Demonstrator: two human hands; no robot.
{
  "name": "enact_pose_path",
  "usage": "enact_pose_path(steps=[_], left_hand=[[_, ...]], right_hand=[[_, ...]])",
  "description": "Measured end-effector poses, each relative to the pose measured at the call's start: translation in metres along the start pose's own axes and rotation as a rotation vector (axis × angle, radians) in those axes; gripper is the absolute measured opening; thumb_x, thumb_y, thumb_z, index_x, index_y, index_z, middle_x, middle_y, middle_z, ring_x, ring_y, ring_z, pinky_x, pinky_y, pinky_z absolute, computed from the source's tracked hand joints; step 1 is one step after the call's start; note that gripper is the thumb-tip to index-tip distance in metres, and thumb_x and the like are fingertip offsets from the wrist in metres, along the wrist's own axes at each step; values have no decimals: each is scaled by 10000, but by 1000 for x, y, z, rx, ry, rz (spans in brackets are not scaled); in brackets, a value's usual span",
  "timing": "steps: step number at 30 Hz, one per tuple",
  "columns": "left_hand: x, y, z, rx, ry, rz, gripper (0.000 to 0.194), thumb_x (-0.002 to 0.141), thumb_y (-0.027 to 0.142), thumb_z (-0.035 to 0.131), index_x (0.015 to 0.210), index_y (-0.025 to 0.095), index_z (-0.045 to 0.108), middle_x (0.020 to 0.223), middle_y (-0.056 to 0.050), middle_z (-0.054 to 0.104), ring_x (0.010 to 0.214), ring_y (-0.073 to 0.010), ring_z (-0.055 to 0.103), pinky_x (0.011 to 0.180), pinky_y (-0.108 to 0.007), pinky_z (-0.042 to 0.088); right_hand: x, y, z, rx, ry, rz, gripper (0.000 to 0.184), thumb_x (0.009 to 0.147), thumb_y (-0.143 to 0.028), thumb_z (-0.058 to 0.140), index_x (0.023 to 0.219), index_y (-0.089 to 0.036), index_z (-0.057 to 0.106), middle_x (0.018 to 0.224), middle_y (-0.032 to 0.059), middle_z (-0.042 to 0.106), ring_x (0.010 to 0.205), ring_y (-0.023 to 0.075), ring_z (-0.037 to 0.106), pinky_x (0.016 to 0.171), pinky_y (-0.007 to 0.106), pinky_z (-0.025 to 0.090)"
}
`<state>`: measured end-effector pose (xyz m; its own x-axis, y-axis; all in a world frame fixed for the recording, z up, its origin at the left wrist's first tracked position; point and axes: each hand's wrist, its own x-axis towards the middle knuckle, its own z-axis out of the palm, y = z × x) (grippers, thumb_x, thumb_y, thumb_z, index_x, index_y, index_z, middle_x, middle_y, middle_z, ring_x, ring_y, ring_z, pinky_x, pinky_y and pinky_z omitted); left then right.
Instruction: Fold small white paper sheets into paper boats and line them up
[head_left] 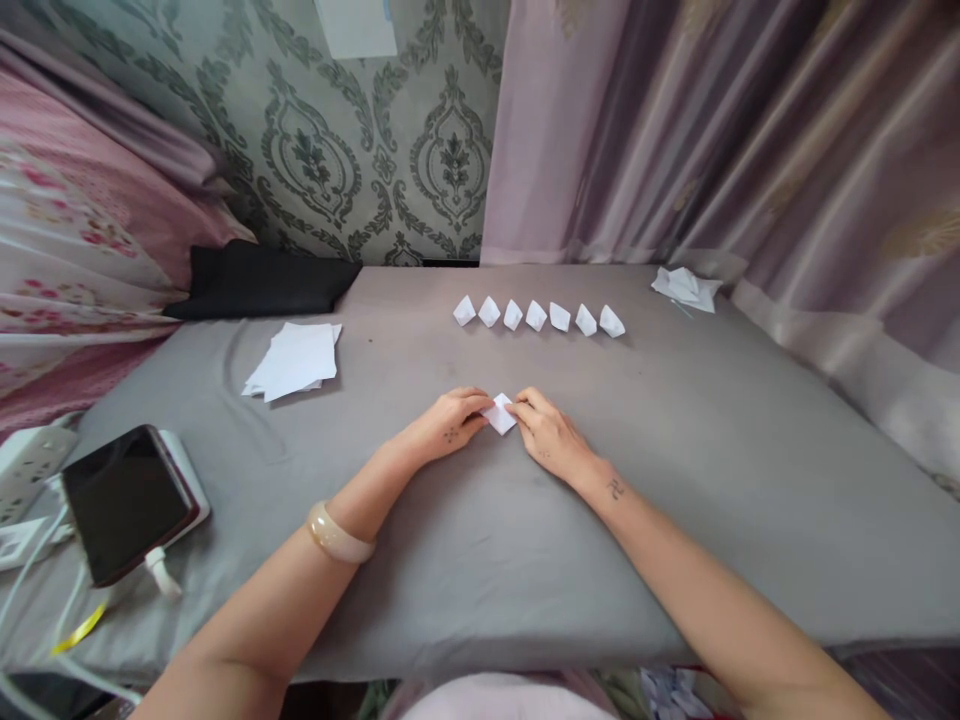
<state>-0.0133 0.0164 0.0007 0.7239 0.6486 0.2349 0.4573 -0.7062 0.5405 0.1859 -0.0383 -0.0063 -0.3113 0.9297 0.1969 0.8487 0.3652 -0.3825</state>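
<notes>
A small folded white paper piece [499, 414] lies on the grey cloth surface [465, 540] in the middle. My left hand [448, 423] pinches its left side with curled fingers. From the other side, my right hand [549, 434] pinches its right edge. Both hands rest on the cloth. A pale bangle [337, 536] sits on my left wrist. Behind the hands, several finished folded paper shapes [537, 316] stand in a row.
A stack of white paper sheets [294, 360] lies at the left. A phone [124, 500] on a charging cable and a power strip [30, 455] sit at the near left. Crumpled paper [685, 287] lies at the back right. Black cloth [259, 280], wallpaper and curtains border the surface.
</notes>
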Motion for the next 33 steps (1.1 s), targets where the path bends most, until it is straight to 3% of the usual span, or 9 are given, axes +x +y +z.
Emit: enact_pose_path(steps=[7, 15, 22, 27, 33], left_hand=[[-3, -6, 7, 4, 47, 3, 224, 914, 248, 471, 967, 166, 674, 1048, -99, 635, 955, -181, 599, 883, -320, 476], [-8, -4, 9, 54, 90, 16, 285, 955, 272, 393, 967, 165, 657, 999, -92, 619, 926, -175, 565, 856, -308, 472], [-9, 2, 15, 114, 133, -72, 267, 954, 226, 379, 933, 139, 631, 991, -104, 625, 902, -192, 563, 835, -329, 480], [-7, 5, 16, -45, 209, -226, 159, 889, 199, 497, 844, 174, 648, 981, -77, 632, 866, -173, 596, 789, -294, 497], [-2, 11, 12, -130, 206, -372, 152, 860, 181, 515, 792, 166, 649, 927, -71, 626, 778, -154, 595, 748, -289, 492]], right_hand=[[-6, 1, -2, 98, 91, -36, 314, 870, -89, 410, 1060, -172, 645, 1085, 98, 600, 1003, 192, 573, 895, 338, 476], [-8, -2, -4, 140, 108, -3, 273, 821, -141, 494, 1043, -185, 647, 1083, 91, 602, 999, 210, 581, 881, 343, 490], [-4, 1, -1, 192, 135, 58, 227, 908, -182, 448, 944, -183, 672, 1010, 78, 637, 927, 187, 606, 859, 320, 489], [-2, 3, 1, 284, 152, 138, 210, 903, -211, 471, 896, -201, 681, 988, 60, 640, 874, 170, 618, 838, 308, 484], [1, 2, 0, 346, 140, 277, 176, 875, -244, 510, 826, -204, 674, 971, 40, 632, 788, 147, 609, 749, 283, 480]])
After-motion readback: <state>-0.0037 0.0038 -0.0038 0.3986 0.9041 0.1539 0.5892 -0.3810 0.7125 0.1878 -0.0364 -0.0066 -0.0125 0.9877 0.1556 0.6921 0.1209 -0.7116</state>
